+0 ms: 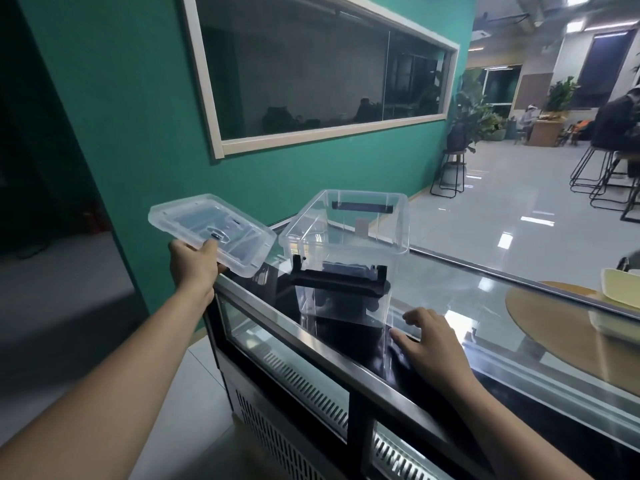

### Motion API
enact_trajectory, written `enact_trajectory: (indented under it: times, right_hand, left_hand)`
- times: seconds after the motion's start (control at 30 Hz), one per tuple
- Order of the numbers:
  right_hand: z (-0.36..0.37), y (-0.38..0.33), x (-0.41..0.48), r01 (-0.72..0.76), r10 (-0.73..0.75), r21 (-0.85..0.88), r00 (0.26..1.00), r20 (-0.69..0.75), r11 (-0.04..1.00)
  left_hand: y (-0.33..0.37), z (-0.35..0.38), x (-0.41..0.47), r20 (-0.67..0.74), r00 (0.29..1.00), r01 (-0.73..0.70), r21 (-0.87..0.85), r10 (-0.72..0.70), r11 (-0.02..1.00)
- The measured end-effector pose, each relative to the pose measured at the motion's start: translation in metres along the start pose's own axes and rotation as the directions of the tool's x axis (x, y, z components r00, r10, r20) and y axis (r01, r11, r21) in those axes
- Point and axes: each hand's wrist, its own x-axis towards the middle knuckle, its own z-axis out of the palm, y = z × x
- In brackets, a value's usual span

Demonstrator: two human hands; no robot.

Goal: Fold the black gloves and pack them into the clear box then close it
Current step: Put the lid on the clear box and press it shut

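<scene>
The clear box (349,237) stands open in the middle of the frame on the glass counter (467,289). I cannot tell if the dark shape low inside is the gloves. At left, the left hand (195,263) pinches the lid (211,230) by its edge, probably ready for closing. The right hand (433,344), fingers spread flat, rests at the foot of the box, probably steadying it.

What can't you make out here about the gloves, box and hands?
Head view only.
Black gloves: the dark counter showing through the clear box makes them impossible to pick out.
Left hand: fingers hidden under the lid it grips.
Right hand: its own back hides what the palm touches.
Pale tray: cut off by the right edge.
</scene>
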Motion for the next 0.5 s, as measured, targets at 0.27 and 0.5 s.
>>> enact_trajectory:
  times: [0.27,0.5]
  right_hand:
    - [-0.002,-0.004,-0.002,-0.014,0.014,0.026,1.0,-0.004,1.0]
    - [-0.003,-0.004,-0.003,-0.011,0.011,0.041,1.0,-0.01,0.999]
  left_hand:
    - [0.047,-0.005,-0.007,0.14,0.91,-0.414,0.292,0.389,0.862]
    - [0.085,0.015,-0.029,0.29,0.69,-0.711,0.444,0.663,0.545]
